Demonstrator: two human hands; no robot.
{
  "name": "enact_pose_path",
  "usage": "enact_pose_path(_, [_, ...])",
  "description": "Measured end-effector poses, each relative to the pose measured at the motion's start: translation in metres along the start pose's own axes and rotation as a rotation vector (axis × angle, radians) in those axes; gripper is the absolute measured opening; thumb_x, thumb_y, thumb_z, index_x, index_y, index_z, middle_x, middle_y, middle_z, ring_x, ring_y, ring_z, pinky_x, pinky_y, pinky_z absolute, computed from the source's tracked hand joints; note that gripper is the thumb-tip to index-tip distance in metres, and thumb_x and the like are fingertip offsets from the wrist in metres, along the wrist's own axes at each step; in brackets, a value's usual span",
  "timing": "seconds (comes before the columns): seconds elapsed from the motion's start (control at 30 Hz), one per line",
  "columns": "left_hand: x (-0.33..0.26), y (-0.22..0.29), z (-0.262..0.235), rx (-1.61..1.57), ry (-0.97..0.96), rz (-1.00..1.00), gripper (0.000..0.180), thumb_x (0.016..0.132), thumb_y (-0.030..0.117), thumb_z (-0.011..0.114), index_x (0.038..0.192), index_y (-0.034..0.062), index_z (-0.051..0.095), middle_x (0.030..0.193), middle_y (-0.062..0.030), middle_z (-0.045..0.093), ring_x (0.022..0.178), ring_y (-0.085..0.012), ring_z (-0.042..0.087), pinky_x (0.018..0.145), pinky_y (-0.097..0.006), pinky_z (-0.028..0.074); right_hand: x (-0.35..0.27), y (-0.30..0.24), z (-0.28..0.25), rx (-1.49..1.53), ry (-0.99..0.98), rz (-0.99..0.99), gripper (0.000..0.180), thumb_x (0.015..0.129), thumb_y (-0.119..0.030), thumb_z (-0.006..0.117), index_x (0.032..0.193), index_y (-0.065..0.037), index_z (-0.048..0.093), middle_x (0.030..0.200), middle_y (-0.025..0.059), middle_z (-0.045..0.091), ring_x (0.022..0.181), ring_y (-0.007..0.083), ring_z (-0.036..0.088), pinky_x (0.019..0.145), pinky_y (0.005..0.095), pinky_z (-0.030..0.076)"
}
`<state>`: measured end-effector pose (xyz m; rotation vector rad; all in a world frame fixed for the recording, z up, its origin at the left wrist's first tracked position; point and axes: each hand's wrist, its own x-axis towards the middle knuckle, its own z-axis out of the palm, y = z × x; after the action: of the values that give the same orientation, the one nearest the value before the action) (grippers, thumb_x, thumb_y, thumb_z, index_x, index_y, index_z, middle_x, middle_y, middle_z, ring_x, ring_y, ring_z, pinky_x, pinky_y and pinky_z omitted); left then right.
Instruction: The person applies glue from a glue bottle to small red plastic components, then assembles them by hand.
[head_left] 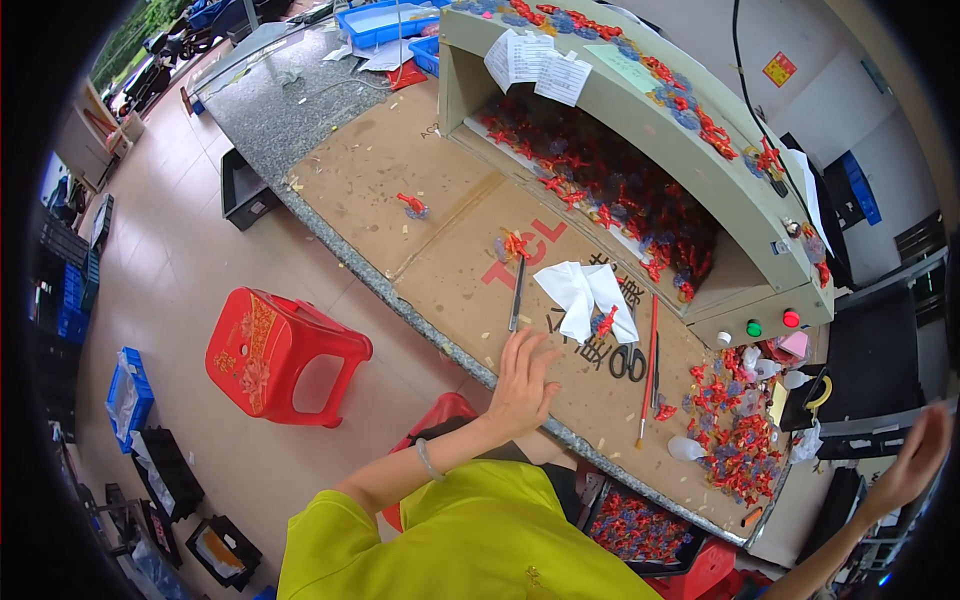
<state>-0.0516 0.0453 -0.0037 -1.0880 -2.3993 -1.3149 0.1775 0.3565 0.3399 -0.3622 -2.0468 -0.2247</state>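
My left hand (522,382) is at the table's front edge, fingers loosely apart and holding nothing. Just beyond its fingertips lies a slim metal tool (517,293), like tweezers or a blade. Its far end meets a small red, yellow and clear-blue plastic figure (515,245). To the right, white tissues (586,298) have another red figure (606,322) on them. Beside them are black scissors (628,363) and a red-handled brush (649,385). Far out right, off the table, my right hand (922,448) is raised; it looks stretched out and empty, though blurred.
A beige light box (735,240) with a curved top holds many red and blue figures inside and on it. A pile of figures (740,440) and a white bottle (686,448) lie right. A red stool (285,355) stands left; a crate of figures (640,530) is below the table edge.
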Motion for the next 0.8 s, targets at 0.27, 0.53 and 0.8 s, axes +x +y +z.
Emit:
enact_pose_path(0.27, [0.174,-0.076,-0.039,-0.109,0.206,0.043,0.026,0.080,0.003,0.056,0.104,-0.0026,0.048,0.104,-0.0218,0.047,0.095,-0.0403,0.047,0.083,-0.047,0.041,-0.185,-0.219,0.067,0.682,-0.980,0.438,0.018,0.073,0.003,0.068,0.091,0.000,0.066,0.080,0.0119,0.066,0.069,0.0208,0.064,0.062,0.0286,0.050])
enact_pose_path(0.53, [0.379,-0.239,0.014,0.564,0.191,-0.105,0.048,0.080,0.037,0.058,0.121,0.0107,0.054,0.124,-0.0133,0.053,0.116,-0.0356,0.048,0.094,-0.046,0.044,-0.230,-0.253,0.114,0.987,-1.091,0.585,0.013,0.080,0.000,0.066,0.093,0.001,0.066,0.087,0.0128,0.067,0.073,0.0199,0.065,0.066,0.0269,0.050])
enact_pose_path(0.8, [0.417,-0.192,0.010,0.898,-0.210,0.114,0.062,0.077,0.042,0.058,0.129,0.0107,0.047,0.135,-0.0171,0.042,0.124,-0.0370,0.039,0.105,-0.051,0.026,-0.240,-0.246,0.133,0.984,-1.128,0.683,0.015,0.083,-0.004,0.065,0.098,0.000,0.066,0.092,0.0136,0.068,0.079,0.0210,0.067,0.070,0.0282,0.051])
